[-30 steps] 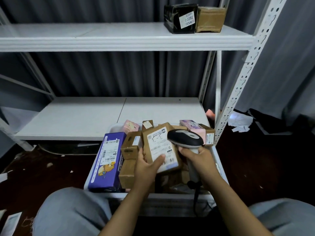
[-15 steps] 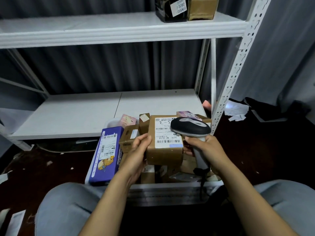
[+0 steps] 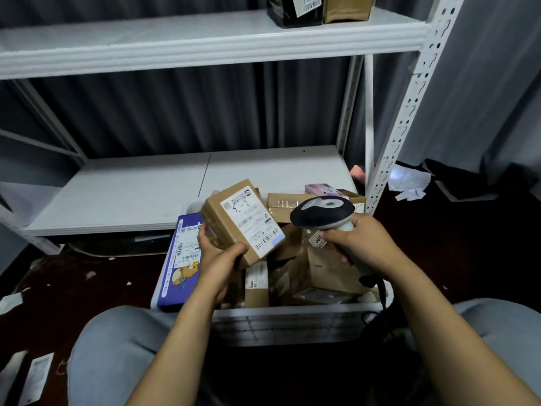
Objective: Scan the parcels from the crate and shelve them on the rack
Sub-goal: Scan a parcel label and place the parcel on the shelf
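My left hand grips a small brown cardboard parcel by its lower end, tilted, with its white barcode label facing up. Just to its right, my right hand holds a black and grey handheld scanner by the handle, its head next to the label. Both are above the white crate, which holds several brown parcels, a pink one and a long blue box at its left side. The white rack's lower shelf lies behind the crate.
On the upper shelf, at the right, stand a black parcel and a brown one. The perforated rack post rises right of the crate. Paper scraps litter the dark floor. My knees flank the crate.
The parcel has been lifted and swung left, its label now tilted. The scanner stays beside it, and my view has dropped slightly.
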The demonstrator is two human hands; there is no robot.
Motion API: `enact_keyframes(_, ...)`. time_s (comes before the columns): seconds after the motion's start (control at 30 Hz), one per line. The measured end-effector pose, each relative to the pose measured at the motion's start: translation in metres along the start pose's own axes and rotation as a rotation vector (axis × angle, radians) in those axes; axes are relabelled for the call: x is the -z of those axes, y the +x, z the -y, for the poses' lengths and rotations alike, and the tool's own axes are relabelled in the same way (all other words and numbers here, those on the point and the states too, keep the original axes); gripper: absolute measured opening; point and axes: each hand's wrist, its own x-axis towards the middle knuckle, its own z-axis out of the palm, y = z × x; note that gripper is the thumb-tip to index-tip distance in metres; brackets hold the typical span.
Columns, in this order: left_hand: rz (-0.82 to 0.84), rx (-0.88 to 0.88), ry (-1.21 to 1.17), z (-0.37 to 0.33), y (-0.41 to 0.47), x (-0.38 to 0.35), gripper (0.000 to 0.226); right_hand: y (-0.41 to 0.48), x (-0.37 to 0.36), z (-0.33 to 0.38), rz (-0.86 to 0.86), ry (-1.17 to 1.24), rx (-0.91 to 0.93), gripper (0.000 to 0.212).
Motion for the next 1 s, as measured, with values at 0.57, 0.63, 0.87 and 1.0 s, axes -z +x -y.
enact_keyframes(0.57,-0.007,-0.056,-0.103,0.002,0.005,0.007,0.103,-0.005,0.017,0.009,0.028,-0.103,0.026,0.022)
enact_keyframes(0.63,0.003,-0.072,-0.114,0.0,0.002,0.004,0.1,-0.005,0.017,0.009,0.021,-0.102,0.026,0.022)
enact_keyframes(0.87,0.021,-0.064,-0.129,0.0,0.002,-0.001,0.093,-0.006,0.015,0.008,0.013,-0.085,0.033,0.018)
enact_keyframes(1.0,0.062,-0.036,-0.146,-0.016,-0.002,-0.011,0.095,-0.001,0.019,0.009,-0.029,0.026,0.047,0.016)
